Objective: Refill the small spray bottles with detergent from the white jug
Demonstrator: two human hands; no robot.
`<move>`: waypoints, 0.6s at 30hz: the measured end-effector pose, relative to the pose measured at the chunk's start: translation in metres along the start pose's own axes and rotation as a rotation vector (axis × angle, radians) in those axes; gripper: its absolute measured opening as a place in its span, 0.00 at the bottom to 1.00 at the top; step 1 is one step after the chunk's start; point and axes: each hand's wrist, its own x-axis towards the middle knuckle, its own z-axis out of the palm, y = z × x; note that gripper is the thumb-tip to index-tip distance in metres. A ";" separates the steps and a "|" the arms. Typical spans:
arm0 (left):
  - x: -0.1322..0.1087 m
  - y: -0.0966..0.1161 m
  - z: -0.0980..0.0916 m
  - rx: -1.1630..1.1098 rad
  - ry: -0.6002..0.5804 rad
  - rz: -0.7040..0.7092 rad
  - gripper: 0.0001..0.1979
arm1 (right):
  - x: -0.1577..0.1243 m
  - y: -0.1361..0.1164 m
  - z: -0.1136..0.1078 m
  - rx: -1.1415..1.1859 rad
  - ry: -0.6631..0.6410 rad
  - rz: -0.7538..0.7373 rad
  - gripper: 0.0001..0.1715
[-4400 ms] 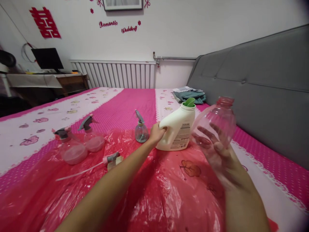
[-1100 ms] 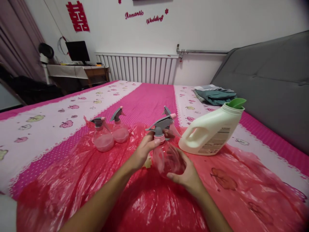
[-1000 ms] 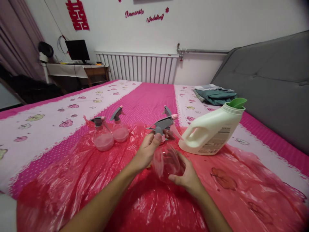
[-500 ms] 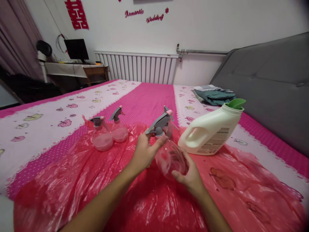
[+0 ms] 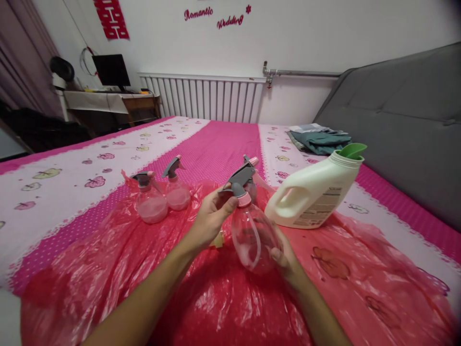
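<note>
My right hand (image 5: 284,257) cups a clear pink spray bottle (image 5: 252,238) from below, holding it upright above the red plastic sheet (image 5: 223,293). My left hand (image 5: 209,221) pinches the grey and pink trigger head (image 5: 239,182) seated on the bottle's neck; a thin tube runs down inside the bottle. Just right of it stands a white detergent jug (image 5: 313,194) with a green spout, tilted to the right. Behind the trigger head, another spray bottle is mostly hidden.
Two small filled spray bottles (image 5: 149,202) (image 5: 176,190) stand at the left on the sheet. The sheet covers a pink and white bedspread (image 5: 201,144). Folded clothes (image 5: 317,139) lie near the grey headboard (image 5: 403,125). A radiator (image 5: 205,98) and a desk (image 5: 108,103) line the far wall.
4.4 s ago my left hand gripped the jug's handle and my right hand held the bottle open-necked. Now the trigger head sits on the neck, and the bottle has been tipped upright.
</note>
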 end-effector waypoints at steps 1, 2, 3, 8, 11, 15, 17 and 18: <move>0.000 0.001 -0.001 -0.013 -0.022 -0.001 0.31 | -0.002 0.002 0.000 0.060 -0.005 0.043 0.52; 0.000 0.002 -0.001 -0.025 -0.050 -0.005 0.31 | -0.005 0.004 0.000 0.130 -0.009 0.094 0.51; -0.001 0.004 -0.002 -0.035 -0.083 -0.011 0.31 | -0.008 0.007 0.000 0.197 -0.013 0.149 0.50; -0.007 0.008 -0.003 -0.072 -0.207 -0.069 0.29 | -0.020 0.015 -0.003 0.383 -0.055 0.373 0.50; -0.008 0.011 0.002 -0.083 -0.167 -0.073 0.29 | -0.017 0.009 -0.002 0.274 -0.027 0.264 0.46; -0.008 0.019 0.011 -0.057 -0.018 -0.060 0.24 | -0.005 -0.001 -0.003 -0.083 0.187 -0.094 0.45; -0.006 0.022 0.014 -0.037 0.036 -0.059 0.21 | -0.002 -0.002 -0.005 -0.158 0.276 -0.155 0.44; -0.005 0.022 0.014 -0.032 0.046 -0.058 0.20 | -0.001 -0.002 -0.005 -0.171 0.305 -0.166 0.45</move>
